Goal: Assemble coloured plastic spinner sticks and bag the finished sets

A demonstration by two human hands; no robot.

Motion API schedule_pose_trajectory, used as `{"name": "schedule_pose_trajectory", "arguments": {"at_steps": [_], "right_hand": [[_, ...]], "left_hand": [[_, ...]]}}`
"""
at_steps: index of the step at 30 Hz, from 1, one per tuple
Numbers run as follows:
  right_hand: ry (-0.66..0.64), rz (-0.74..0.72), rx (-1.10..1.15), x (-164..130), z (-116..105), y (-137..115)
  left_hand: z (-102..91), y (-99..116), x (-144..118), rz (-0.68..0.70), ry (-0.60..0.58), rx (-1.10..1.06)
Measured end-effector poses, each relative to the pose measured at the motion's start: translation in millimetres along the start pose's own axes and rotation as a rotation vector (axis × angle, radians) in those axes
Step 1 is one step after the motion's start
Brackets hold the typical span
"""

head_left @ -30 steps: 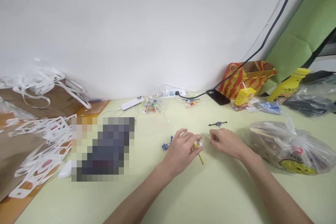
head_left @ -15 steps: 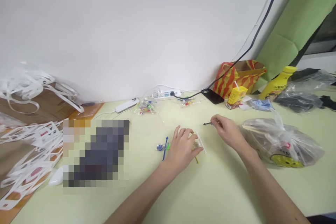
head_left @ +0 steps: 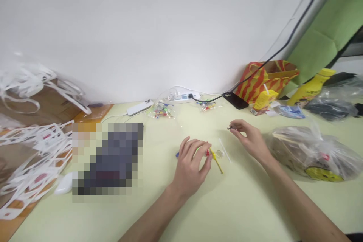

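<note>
Right hand (head_left: 252,141) pinches small black piece (head_left: 230,128) over table (head_left: 232,211); left hand (head_left: 190,164) well apart.
Left fingers bent over yellow stick (head_left: 218,165) and red piece (head_left: 207,151), can't tell if gripped; white stick (head_left: 225,150) lies between hands, near yellow stick.

You are working over a bench (head_left: 159,211) that is looking smooth and nearly matt. In front of you, the yellow stick (head_left: 218,164) and white stick (head_left: 225,150) are appearing as smooth plastic, and the small packets (head_left: 164,110) are showing thin, clear, glinting film. To your right, the tied bag (head_left: 317,155) is displaying crinkled, translucent plastic, while the striped bag (head_left: 249,90) is looking papery. The phone (head_left: 237,100) is presenting a dark, glossy face. The bottle (head_left: 312,87) is resembling smooth plastic; the drink carton (head_left: 263,102), coated paperboard. To your left, the white mouse (head_left: 65,184) is looking smooth and plastic.
</note>
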State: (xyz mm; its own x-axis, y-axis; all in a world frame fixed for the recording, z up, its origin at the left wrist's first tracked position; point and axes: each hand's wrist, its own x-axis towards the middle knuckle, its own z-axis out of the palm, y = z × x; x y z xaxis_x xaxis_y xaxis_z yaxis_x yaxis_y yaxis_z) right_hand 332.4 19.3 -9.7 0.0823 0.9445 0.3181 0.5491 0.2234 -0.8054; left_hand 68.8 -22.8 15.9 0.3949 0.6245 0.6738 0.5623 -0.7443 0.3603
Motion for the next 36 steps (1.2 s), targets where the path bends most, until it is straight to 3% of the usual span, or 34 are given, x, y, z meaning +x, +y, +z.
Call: {"name": "schedule_pose_trajectory", "arguments": {"at_steps": [3,6,15,28,36], "right_hand": [[-0.139,0.057,0.363,-5.4,2.1,-19.4],[-0.307,0.101,0.581,-12.6,10.5,-31.8],[-0.580,0.104,0.847,-27.5,34.5,-55.9],[-0.664,0.095,0.869,-33.9,45.4,-68.6],[-0.529,0.108,0.685,-37.0,46.8,-76.4]], "left_hand": [[0.5,1.2,0.3,-0.008,0.003,-0.012],[-0.4,-1.4,-1.0,-0.002,-0.014,-0.037],[-1.0,-5.6,-4.7,0.023,-0.012,-0.202],[-0.4,-3.2,-2.2,-0.020,0.036,-0.264],[-0.3,-6.1,0.5,0.015,0.117,-0.283]]}}
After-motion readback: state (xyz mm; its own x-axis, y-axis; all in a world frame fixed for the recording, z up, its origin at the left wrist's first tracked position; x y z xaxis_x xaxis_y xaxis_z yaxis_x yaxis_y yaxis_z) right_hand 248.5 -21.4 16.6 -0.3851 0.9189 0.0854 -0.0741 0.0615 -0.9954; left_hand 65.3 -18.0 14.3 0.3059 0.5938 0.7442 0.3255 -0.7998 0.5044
